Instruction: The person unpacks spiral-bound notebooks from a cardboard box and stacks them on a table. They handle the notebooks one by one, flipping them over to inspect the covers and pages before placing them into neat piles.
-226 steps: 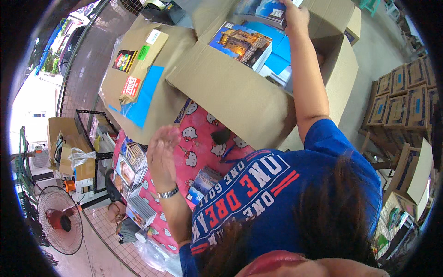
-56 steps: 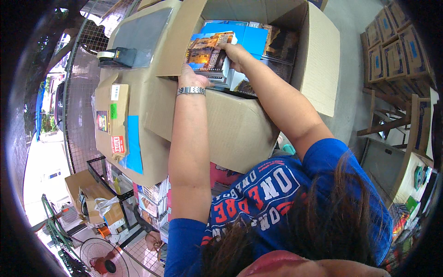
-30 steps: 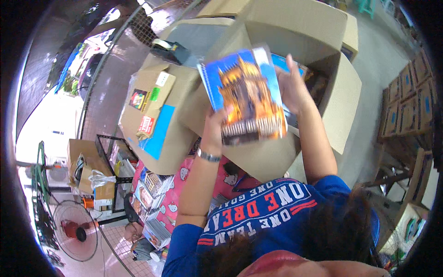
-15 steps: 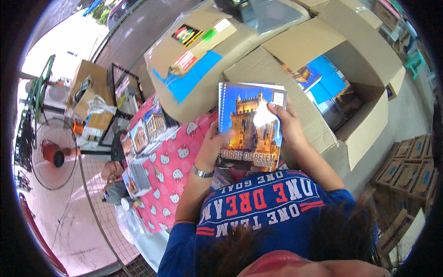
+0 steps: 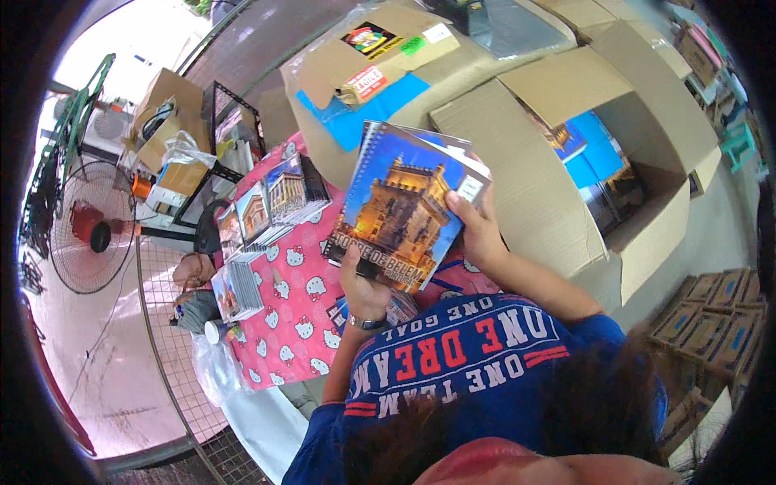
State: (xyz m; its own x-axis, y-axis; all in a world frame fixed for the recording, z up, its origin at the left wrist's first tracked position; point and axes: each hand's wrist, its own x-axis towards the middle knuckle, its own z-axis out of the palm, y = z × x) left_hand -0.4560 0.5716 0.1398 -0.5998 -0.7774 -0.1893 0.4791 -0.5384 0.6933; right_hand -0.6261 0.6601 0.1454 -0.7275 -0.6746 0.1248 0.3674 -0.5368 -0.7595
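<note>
Several spiral-bound notebooks (image 5: 400, 210) are held together in a slightly fanned stack before my chest. The top cover shows a lit stone tower against a deep blue sky. My left hand (image 5: 364, 291) grips the lower edge, with its thumb on the cover. At the right edge my right hand (image 5: 475, 226) clasps the stack, thumb on top and fingers hidden behind. Below the stack, more printed covers (image 5: 402, 307) lie partly hidden on the pink patterned tablecloth (image 5: 303, 284). Stacked notebooks with building covers (image 5: 287, 190) stand on the cloth's left side, with another pile (image 5: 238, 287) nearer me.
An open cardboard box (image 5: 517, 162) at right holds blue-covered notebooks (image 5: 594, 158). Behind the table sits a large taped carton (image 5: 323, 81). A pedestal fan (image 5: 97, 234) and wire mesh stand left. Brown cartons (image 5: 711, 311) are stacked at far right.
The notebooks have moved left and tilted clockwise, their edges more fanned. My left hand has slid down to the lower edge. The whole view has shifted a little.
</note>
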